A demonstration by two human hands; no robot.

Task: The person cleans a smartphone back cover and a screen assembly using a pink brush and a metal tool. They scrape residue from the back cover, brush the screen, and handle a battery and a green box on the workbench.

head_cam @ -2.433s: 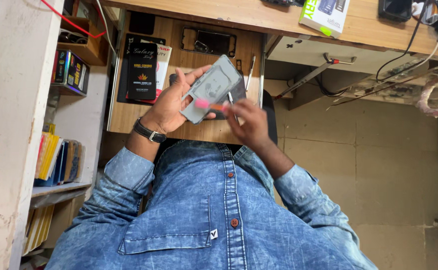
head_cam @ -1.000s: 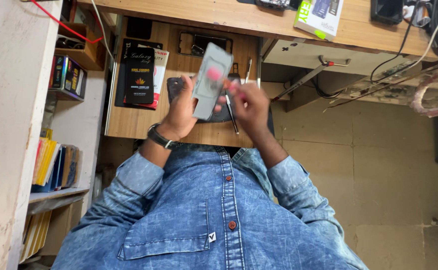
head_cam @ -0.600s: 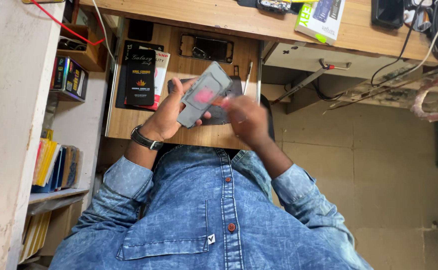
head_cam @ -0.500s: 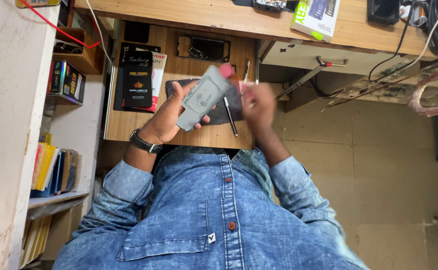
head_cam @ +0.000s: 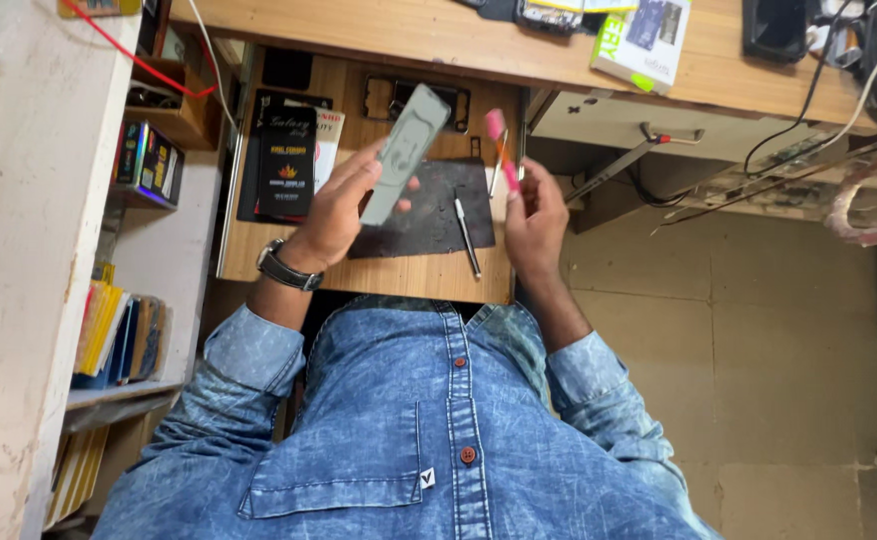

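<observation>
We hold the grey phone panel (head_cam: pixel 404 152) in our left hand (head_cam: pixel 337 205), the grip closed on its lower end with the thumb across one face and the fingers behind. The panel stands off the table, over the left half of the dark work mat (head_cam: pixel 429 215), and its long axis tilts up and away from us, toward the far edge of the pull-out wooden table (head_cam: pixel 379 275).

Our right hand (head_cam: pixel 531 215) is closed on a thin pink tool (head_cam: pixel 500 146), pinched near its lower end, the tip pointing up and slightly left. The tool lies to the right of the panel, near it but apart, with a clear gap between the two; its axis runs roughly alongside the panel's, so the tool's tip sits level with the panel's upper half.

The right hand hangs over the right edge of the mat. A slim metal pen-like tool (head_cam: pixel 467 237) lies on the mat just left of that hand. A black printed box (head_cam: pixel 287 165) rests at the table's left edge, beyond the left wrist with its watch (head_cam: pixel 287 268).
</observation>
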